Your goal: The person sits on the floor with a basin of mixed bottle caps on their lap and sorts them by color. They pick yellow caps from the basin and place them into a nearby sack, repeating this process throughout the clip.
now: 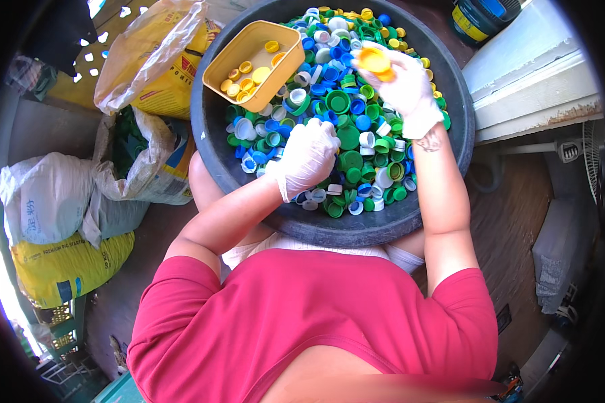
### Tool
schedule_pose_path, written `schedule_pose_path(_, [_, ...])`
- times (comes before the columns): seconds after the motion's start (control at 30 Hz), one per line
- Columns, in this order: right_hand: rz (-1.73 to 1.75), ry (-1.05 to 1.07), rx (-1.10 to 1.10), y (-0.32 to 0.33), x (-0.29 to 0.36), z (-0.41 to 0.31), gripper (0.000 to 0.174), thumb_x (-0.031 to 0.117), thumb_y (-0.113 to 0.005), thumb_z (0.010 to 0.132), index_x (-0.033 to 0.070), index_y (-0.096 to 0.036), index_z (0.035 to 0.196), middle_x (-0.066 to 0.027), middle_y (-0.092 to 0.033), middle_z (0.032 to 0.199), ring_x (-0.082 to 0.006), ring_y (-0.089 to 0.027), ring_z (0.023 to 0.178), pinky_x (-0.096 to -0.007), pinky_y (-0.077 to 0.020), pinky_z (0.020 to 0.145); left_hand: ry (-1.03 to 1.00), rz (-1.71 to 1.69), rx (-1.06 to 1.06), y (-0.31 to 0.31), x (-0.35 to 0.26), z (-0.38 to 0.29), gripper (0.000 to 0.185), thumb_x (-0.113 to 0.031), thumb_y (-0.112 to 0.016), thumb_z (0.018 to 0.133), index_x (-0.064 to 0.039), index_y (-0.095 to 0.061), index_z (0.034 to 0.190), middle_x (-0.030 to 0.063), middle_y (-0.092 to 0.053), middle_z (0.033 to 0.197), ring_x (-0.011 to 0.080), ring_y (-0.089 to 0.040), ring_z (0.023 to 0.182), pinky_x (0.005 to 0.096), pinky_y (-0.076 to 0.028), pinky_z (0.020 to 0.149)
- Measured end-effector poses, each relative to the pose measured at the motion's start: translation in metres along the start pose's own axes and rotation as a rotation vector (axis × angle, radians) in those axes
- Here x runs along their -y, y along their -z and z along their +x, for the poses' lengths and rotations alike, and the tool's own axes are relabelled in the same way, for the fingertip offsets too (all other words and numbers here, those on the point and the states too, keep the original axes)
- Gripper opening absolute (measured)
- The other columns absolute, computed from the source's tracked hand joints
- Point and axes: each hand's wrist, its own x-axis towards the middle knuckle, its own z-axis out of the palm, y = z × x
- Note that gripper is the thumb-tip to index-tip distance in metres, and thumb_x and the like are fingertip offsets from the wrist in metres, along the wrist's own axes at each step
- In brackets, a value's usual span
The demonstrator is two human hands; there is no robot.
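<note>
A round black plastic tub (pixel 302 229) holds a heap of plastic bottle caps (pixel 349 137), green, blue, white and yellow. My right hand (pixel 401 85), in a white glove, holds yellow caps (pixel 375 61) over the heap's upper right part. Also gloved, my left hand (pixel 307 156) is curled low over the middle of the heap; its fingertips are hidden, so whether it grips a cap cannot be told. A yellow rectangular plastic container (pixel 290 53) rests tilted at the tub's upper left, with several yellow caps (pixel 261 75) inside.
Beyond the tub's left side stand an open woven sack (pixel 126 186) with green contents, a yellow plastic bag (pixel 169 85), a white sack (pixel 50 201) and a yellow feed sack (pixel 75 267). A dark bucket (pixel 476 25) and a white wooden panel (pixel 529 75) are at the upper right.
</note>
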Motion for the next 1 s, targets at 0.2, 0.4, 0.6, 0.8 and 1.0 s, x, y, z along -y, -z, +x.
schedule_pose_path(0.2, [-1.089,0.431,0.145,-0.092,-0.064,0.07,0.039,0.014,-0.056,0.096,-0.001,-0.053,0.132,-0.0196,-0.058,0.131,-0.0346,-0.055,0.125,-0.0497,-0.0459,0.106,0.009,0.091,0.009,-0.003,-0.001,0.0,0.016,-0.007,-0.067,0.072,-0.01,-0.072,0.087,0.0049,-0.061,0.095,0.0263,-0.058,0.093,0.0398,-0.048,0.071])
schedule_pose_path(0.4, [-0.297,0.068,-0.135,-0.128,-0.067,0.088,0.043,0.03,-0.052,0.097,0.006,-0.055,0.133,-0.0129,-0.061,0.129,-0.0286,-0.058,0.118,-0.0419,-0.0494,0.096,0.009,-0.308,-0.056,0.008,0.01,-0.003,0.011,-0.006,-0.07,0.075,-0.01,-0.071,0.085,0.0046,-0.067,0.094,0.0295,-0.062,0.093,0.0407,-0.051,0.076])
schedule_pose_path(0.6, [-0.151,-0.003,0.25,-0.044,-0.003,0.028,0.042,0.027,-0.046,0.102,0.006,-0.051,0.137,-0.0154,-0.052,0.14,-0.0295,-0.05,0.127,-0.0455,-0.0401,0.108,0.646,-1.503,0.002,0.006,0.025,-0.006,0.013,-0.019,-0.069,0.093,-0.009,-0.061,0.096,-0.0056,-0.059,0.082,0.0046,-0.053,0.07,0.0209,-0.043,0.06])
schedule_pose_path(0.8, [-1.063,0.035,0.061,-0.02,-0.015,-0.057,0.044,0.017,-0.068,0.089,0.003,-0.06,0.13,-0.0099,-0.066,0.118,-0.0161,-0.063,0.106,-0.0318,-0.0495,0.095,0.723,-1.471,0.127,0.009,0.027,-0.001,0.022,-0.01,-0.064,0.09,-0.006,-0.066,0.111,-0.0026,-0.064,0.086,0.005,-0.054,0.068,0.02,-0.044,0.061])
schedule_pose_path(1.0, [-1.125,0.157,0.021,-0.035,-0.09,-0.073,0.043,0.009,-0.076,0.083,0.0,-0.064,0.123,-0.0099,-0.07,0.112,-0.0155,-0.066,0.102,-0.0301,-0.0526,0.091,0.627,-1.274,-0.099,0.022,0.008,0.004,0.026,0.001,-0.061,0.087,-0.005,-0.068,0.111,-0.0014,-0.065,0.088,0.0042,-0.057,0.066,0.0187,-0.045,0.06])
